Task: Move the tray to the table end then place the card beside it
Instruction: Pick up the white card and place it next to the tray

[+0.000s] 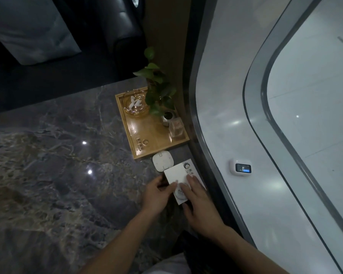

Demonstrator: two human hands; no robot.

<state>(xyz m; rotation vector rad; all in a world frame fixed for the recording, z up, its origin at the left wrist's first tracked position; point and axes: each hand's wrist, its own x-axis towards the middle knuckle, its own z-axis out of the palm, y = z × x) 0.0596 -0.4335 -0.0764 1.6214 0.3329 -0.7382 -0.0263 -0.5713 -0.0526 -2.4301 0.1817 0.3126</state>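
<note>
Hands meet on the white square card (181, 179) on the dark marbled stone table (57, 155): the left hand (156, 194) pinches its left edge, and the right hand (198, 200) lies flat with spread fingers pressing on top. Just beyond the fingertips sits a white rounded-square device (162, 160), touching the card's far corner. Past that stands the rectangular wooden tray (145, 137) carrying 1 amber glass ashtray (135, 106), 1 leafy green potted plant (158, 91) and 1 clear glass block (176, 128).
</note>
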